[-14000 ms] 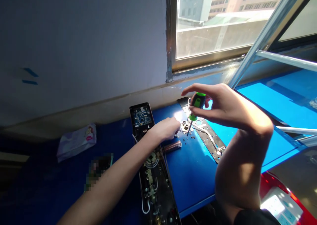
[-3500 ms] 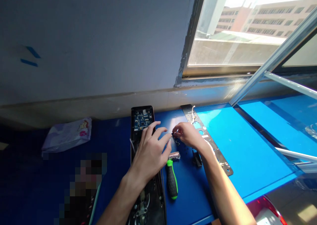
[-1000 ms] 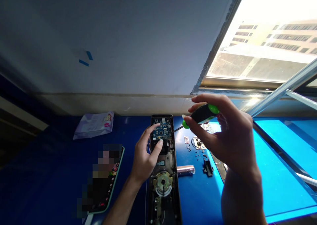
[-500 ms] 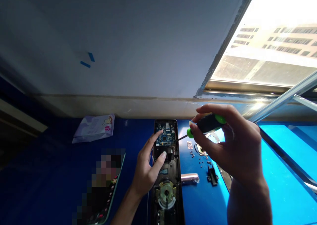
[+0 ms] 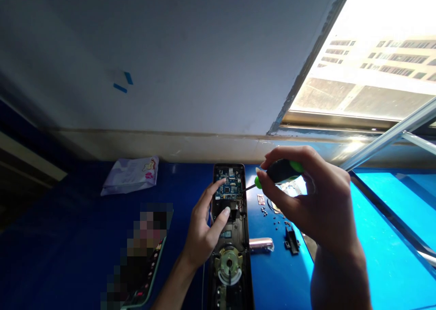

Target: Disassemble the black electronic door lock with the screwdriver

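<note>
An opened black lock body (image 5: 230,237) lies lengthwise on the blue table (image 5: 81,237), with a blue circuit board (image 5: 229,186) at its far end and a round brass part nearer me. My left hand (image 5: 205,226) rests on the lock body's left side, fingers spread, index tip on the circuit board. My right hand (image 5: 306,201) is closed round a black and green screwdriver (image 5: 277,172), held above the table with its tip pointing left at the circuit board's right edge.
Several small screws (image 5: 272,212), a black clip (image 5: 292,242), a metal cylinder (image 5: 260,243) and a metal plate lie right of the lock body. A phone (image 5: 143,264) lies to the left, a printed packet (image 5: 130,175) by the wall. An open window frame slants at right.
The screwdriver was lying on the table 3.5 s ago; my right hand has picked it up and brought its tip down towards the circuit board. My left hand has settled on the lock body.
</note>
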A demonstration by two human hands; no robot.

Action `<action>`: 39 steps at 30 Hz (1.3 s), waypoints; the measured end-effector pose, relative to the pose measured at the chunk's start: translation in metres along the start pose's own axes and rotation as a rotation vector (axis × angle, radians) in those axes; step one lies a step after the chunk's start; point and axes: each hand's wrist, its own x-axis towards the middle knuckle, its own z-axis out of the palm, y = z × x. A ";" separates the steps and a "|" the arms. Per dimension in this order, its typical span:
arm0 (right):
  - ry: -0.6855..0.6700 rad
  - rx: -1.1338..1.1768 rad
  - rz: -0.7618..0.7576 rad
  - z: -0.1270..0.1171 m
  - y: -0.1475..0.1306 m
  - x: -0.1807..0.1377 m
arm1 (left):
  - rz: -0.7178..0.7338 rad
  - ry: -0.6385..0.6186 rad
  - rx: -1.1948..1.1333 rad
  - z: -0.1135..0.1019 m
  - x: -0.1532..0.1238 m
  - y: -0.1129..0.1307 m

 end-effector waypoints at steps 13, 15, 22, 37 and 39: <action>-0.067 -0.038 0.024 -0.003 -0.013 -0.001 | -0.008 0.045 -0.122 0.005 0.005 -0.005; -0.120 0.004 0.010 -0.009 -0.011 -0.003 | -0.009 0.044 -0.128 0.005 0.005 -0.004; 0.066 -0.197 0.022 -0.003 -0.005 0.000 | -0.017 0.039 -0.114 0.006 0.005 0.000; -0.034 -0.138 0.007 -0.014 -0.005 0.001 | -0.012 0.023 -0.102 0.004 0.005 0.001; -0.084 -0.068 -0.018 -0.016 -0.006 0.001 | -0.011 0.026 -0.094 0.004 0.004 0.000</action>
